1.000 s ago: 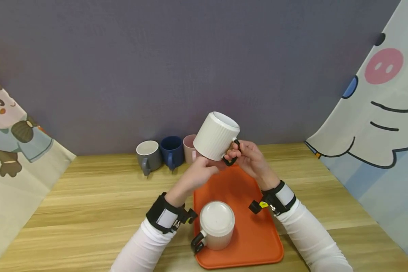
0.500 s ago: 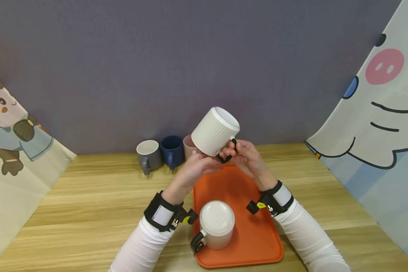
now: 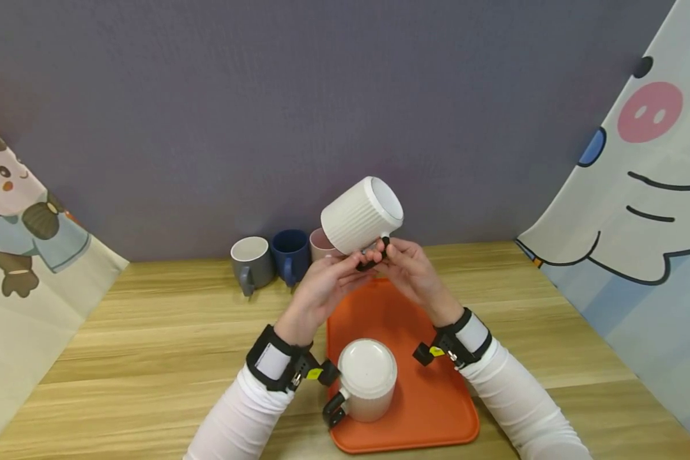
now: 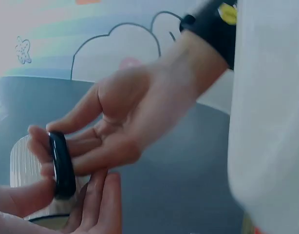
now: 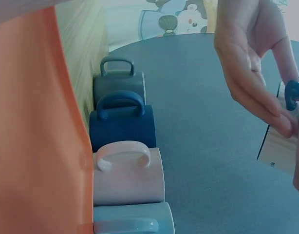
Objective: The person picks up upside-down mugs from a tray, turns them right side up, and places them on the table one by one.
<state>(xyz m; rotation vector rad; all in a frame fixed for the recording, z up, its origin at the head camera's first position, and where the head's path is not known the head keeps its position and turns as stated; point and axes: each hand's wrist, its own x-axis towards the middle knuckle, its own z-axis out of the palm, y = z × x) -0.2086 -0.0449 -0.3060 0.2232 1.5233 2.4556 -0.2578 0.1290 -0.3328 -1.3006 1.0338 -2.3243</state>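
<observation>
A white ribbed mug (image 3: 356, 217) is held in the air, tilted with its base towards the upper right. My right hand (image 3: 411, 271) pinches its black handle (image 4: 62, 163) between thumb and fingers. Below the mug, my left hand (image 3: 322, 287) has its thumb by the handle and its fingers along the lower side, holding it near the rim; in the right wrist view that left hand (image 5: 252, 63) partly covers the mug (image 5: 278, 148). Another white mug (image 3: 368, 377) with a black handle stands upside down on the orange tray (image 3: 431, 409).
At the back wall stand a grey mug (image 3: 252, 262), a navy mug (image 3: 291, 255) and a pink mug (image 3: 322, 243), side by side. A light blue mug (image 5: 135, 217) beyond the pink one shows only in the right wrist view. Printed cloths (image 3: 621, 191) hang at both sides.
The held mug has tilted further over and shifted slightly left and up. My left hand has moved in under it and closer to the handle. The right hand has followed leftward, keeping its grip.
</observation>
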